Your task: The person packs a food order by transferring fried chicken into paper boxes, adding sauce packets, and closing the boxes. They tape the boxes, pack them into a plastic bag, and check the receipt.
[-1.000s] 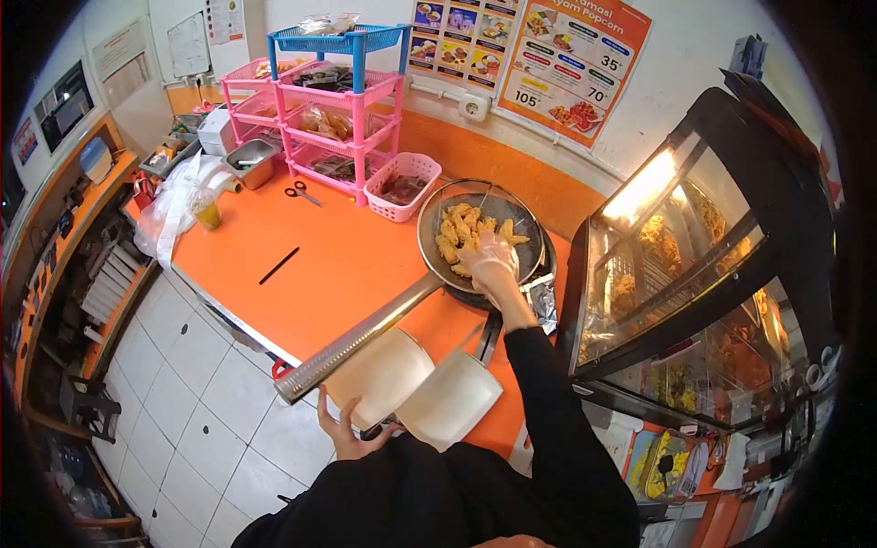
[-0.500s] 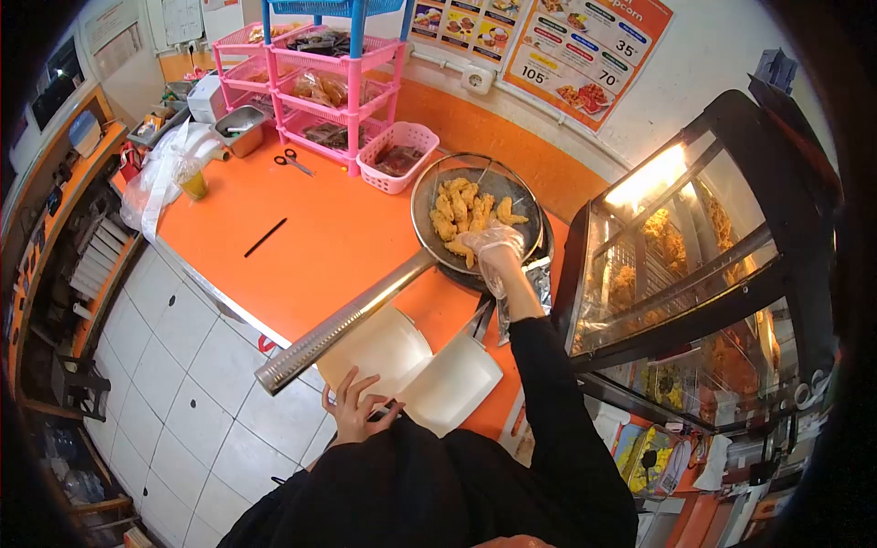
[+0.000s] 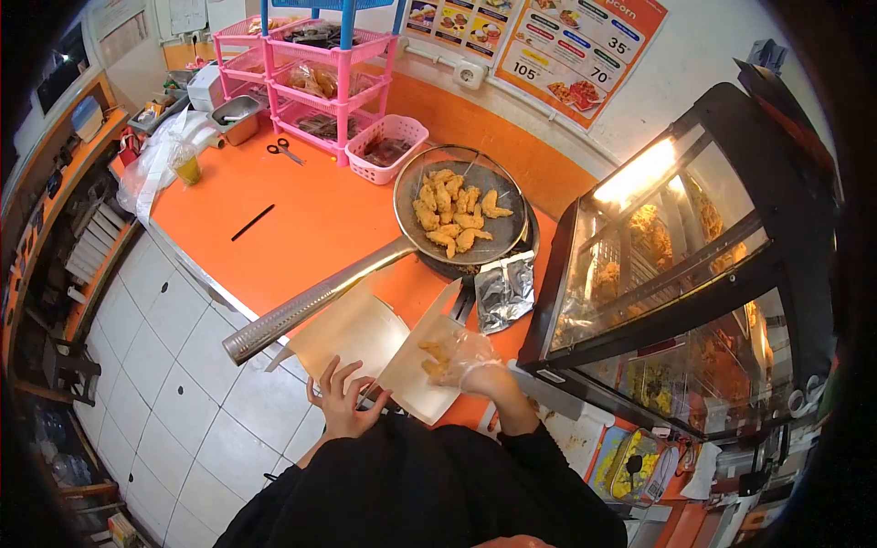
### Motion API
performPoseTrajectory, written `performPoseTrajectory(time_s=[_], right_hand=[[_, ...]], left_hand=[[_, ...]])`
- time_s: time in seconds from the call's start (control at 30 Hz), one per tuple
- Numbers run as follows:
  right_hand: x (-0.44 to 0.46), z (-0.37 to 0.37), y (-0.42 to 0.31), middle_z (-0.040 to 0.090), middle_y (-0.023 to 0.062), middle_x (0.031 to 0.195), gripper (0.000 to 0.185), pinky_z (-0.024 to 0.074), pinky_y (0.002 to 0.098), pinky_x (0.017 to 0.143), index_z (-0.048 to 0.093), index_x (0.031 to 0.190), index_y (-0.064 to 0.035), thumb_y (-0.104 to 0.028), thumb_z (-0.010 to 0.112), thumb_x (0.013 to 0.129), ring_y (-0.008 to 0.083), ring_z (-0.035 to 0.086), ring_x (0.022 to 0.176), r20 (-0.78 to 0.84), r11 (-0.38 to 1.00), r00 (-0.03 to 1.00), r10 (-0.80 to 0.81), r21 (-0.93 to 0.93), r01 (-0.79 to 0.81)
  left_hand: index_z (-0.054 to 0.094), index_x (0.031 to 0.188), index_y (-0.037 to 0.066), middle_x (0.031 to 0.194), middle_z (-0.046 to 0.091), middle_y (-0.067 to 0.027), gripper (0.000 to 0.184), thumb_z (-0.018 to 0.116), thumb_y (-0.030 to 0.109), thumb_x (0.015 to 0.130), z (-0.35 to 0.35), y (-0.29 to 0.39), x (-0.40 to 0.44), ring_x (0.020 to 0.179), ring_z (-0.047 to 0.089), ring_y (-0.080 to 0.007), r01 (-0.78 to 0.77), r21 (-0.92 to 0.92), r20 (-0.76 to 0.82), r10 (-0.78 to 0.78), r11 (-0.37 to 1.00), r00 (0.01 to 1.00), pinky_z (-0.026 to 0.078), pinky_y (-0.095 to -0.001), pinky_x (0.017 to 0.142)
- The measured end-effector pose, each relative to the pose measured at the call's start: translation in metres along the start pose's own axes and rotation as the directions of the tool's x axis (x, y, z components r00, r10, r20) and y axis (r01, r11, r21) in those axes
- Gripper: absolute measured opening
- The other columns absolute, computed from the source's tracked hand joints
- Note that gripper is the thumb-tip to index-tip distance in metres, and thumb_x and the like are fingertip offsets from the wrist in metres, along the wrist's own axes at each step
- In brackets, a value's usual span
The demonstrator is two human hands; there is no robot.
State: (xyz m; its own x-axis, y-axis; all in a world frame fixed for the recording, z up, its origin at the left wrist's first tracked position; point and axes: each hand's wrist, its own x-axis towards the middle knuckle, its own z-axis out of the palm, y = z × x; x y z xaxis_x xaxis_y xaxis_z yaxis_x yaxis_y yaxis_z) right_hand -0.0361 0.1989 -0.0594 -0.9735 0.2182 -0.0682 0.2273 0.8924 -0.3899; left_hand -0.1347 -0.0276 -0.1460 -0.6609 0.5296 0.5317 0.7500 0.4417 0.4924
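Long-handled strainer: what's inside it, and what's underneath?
Inside the strainer lie golden fried pieces. Underneath, a dark rounded object shows along the lower right; the strainer covers the rest of it.

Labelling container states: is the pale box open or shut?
Open: the pale box has its two halves spread apart, insides showing, with the right hand at one half.

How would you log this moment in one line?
right hand: gloved, at chicken over open box | left hand: spread, at box edge | strainer: more chicken
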Motion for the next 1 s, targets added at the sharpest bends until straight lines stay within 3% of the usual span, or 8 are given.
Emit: performPoseTrajectory(time_s=[0.1,0.13,0.17,0.23,0.3,0.63,0.9,1.0], right_hand=[[0.017,-0.051,0.016,0.065,0.0146,0.104,0.04,0.0512,0.0429,0.079,0.068,0.108,-0.0115,-0.036,0.069,0.075,0.0313,0.063,0.094,-0.185,0.998,0.981,-0.055,-0.009,0.055],[0.033,-0.096,0.0,0.064,0.0142,0.107,0.046,0.0495,0.0358,0.085,0.063,0.114,-0.0065,-0.032,0.072,0.077,0.0309,0.062,0.097,0.1,0.972,0.97,0.223,0.05,-0.229],[0.044,-0.073,0.046,0.065,0.0146,0.103,0.039,0.0494,0.0358,0.084,0.064,0.109,-0.0036,-0.029,0.069,0.08,0.0279,0.062,0.097,0.029,0.727,0.93,0.367,0.615,-0.306],[0.099,-0.095,0.073,0.064,0.0168,0.099,0.033,0.0501,0.034,0.082,0.064,0.106,-0.0025,-0.025,0.063,0.082,0.0271,0.062,0.093,-0.194,0.942,0.924,0.328,0.145,-0.304],[0.15,-0.108,0.066,0.064,0.0192,0.117,0.044,0.0489,0.0374,0.09,0.061,0.121,-0.0103,-0.025,0.065,0.079,0.0341,0.061,0.107,-0.212,0.915,0.905,0.369,-0.087,-0.393],[0.25,-0.04,0.063,0.062,0.0194,0.12,0.062,0.0479,0.0418,0.096,0.05,0.137,-0.0277,-0.015,0.059,0.077,0.0339,0.06,0.112,-0.346,0.886,0.849,0.4,-0.091,-0.455],[0.204,-0.066,0.082,0.07,0.0101,0.106,0.038,0.0523,0.0334,0.086,0.071,0.111,-0.0165,-0.029,0.069,0.075,0.0235,0.066,0.099,-0.385,0.95,0.87,0.309,0.084,-0.301],[0.135,-0.091,0.069,0.067,0.0103,0.102,0.034,0.0523,0.0298,0.08,0.069,0.113,-0.0121,-0.015,0.068,0.079,0.0166,0.064,0.093,-0.202,0.91,0.93,0.307,0.35,-0.224]], left_hand=[[0.065,0.088,0.023,0.118,0.058,0.0044,0.035,0.084,0.042,0.065,0.005,-0.002,-0.005,0.127,0.046,-0.0266,-0.025,0.024,-0.037,0.025,0.999,0.999,0.008,-0.0538,0.108],[0.065,0.088,0.023,0.118,0.058,0.0041,0.036,0.084,0.043,0.065,0.005,-0.003,-0.007,0.127,0.046,-0.0267,-0.033,0.033,-0.049,0.035,0.999,0.998,0.008,-0.0538,0.108],[0.064,0.089,0.022,0.118,0.058,0.0038,0.038,0.084,0.044,0.064,0.003,-0.004,-0.008,0.126,0.047,-0.0264,-0.033,0.037,-0.047,0.035,0.999,0.998,0.009,-0.0536,0.109],[0.064,0.092,0.022,0.118,0.058,0.0031,0.042,0.084,0.046,0.063,-0.001,-0.003,-0.008,0.126,0.048,-0.0257,-0.031,0.048,-0.053,0.033,0.998,0.998,0.009,-0.053,0.109],[0.063,0.094,0.021,0.117,0.058,0.0022,0.047,0.085,0.047,0.062,-0.006,-0.004,-0.011,0.125,0.049,-0.025,0.0,0.041,-0.054,0.002,0.999,0.999,0.009,-0.0523,0.109],[0.062,0.1,0.018,0.116,0.058,0.0005,0.057,0.087,0.047,0.058,-0.028,-0.016,-0.026,0.124,0.049,-0.025,0.141,0.068,-0.111,-0.133,0.988,0.985,0.01,-0.0503,0.11],[0.062,0.1,0.018,0.116,0.059,0.0007,0.055,0.087,0.045,0.06,-0.028,-0.012,-0.02,0.125,0.048,-0.0247,0.089,0.024,-0.074,-0.087,0.996,0.993,0.011,-0.0503,0.11],[0.062,0.1,0.018,0.116,0.059,0.0007,0.054,0.087,0.045,0.06,-0.025,-0.014,-0.016,0.124,0.049,-0.0251,0.059,-0.007,-0.057,-0.059,0.998,0.997,0.011,-0.0502,0.11]])
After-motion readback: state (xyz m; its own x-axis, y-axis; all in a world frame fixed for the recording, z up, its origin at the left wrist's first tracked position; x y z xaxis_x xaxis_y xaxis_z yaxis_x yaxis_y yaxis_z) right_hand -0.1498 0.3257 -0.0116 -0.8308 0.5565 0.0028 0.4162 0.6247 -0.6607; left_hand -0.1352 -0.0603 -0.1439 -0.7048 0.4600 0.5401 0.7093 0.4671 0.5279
